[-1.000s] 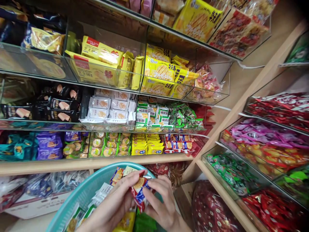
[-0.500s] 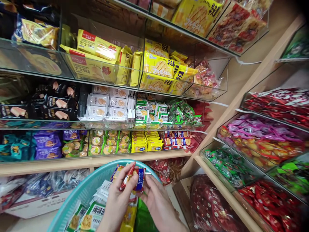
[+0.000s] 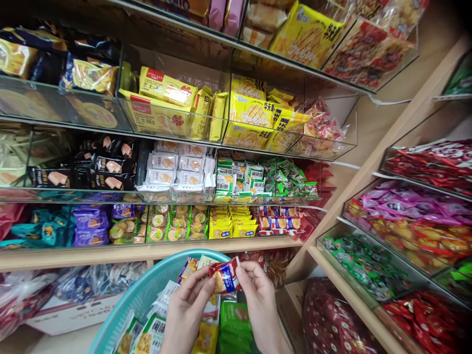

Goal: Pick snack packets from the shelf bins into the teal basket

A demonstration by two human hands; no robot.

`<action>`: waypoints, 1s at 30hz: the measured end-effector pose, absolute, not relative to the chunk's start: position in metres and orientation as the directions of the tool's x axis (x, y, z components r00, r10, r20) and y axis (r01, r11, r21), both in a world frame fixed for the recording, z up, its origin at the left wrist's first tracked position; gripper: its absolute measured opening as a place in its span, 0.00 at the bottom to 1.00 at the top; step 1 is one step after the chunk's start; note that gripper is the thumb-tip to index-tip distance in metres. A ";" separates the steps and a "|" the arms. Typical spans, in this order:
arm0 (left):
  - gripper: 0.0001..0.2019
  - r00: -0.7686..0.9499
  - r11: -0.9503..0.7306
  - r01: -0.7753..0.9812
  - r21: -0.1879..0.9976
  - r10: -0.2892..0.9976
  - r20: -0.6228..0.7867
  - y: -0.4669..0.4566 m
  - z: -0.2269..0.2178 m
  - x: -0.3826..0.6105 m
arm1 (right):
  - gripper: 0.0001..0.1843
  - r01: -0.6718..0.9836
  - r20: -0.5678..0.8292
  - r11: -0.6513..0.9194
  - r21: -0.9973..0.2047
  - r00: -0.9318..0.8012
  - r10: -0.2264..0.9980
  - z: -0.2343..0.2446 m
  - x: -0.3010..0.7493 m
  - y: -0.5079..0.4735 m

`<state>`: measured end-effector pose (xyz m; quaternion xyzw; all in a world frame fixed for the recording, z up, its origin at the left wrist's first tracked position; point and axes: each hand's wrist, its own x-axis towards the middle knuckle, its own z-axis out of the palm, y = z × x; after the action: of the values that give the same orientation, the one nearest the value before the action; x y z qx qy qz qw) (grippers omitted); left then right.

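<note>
Both hands, left (image 3: 188,309) and right (image 3: 260,300), pinch one small red-and-blue foil biscuit packet (image 3: 225,275) between them, above my teal plastic basket (image 3: 147,290). I judge sorting underway; next needs matching it to its shelf bin.

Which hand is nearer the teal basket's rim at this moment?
Left. The left hand is over the teal basket, inside its rim, holding the red-and-blue packet. The right hand grips the packet's other end, out past the rim.
</note>
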<state>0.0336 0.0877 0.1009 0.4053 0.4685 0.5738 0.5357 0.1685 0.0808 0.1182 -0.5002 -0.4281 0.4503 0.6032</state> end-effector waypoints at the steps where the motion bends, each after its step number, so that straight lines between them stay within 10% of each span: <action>1: 0.19 -0.088 0.012 -0.237 0.971 0.996 -0.033 0.089 0.097 0.032 | 0.14 -0.076 0.097 0.117 -0.990 0.223 0.970 0.118 0.169 0.082; 30: 0.15 -0.109 0.016 -0.288 0.957 0.993 -0.049 0.068 0.124 0.029 | 0.13 -0.196 0.008 0.034 -0.980 0.131 0.991 0.123 0.176 0.086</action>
<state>0.0294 0.0676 0.1240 0.3843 0.4585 0.5870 0.5455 0.1761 0.0856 0.1227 -0.4740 -0.4196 0.5083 0.5838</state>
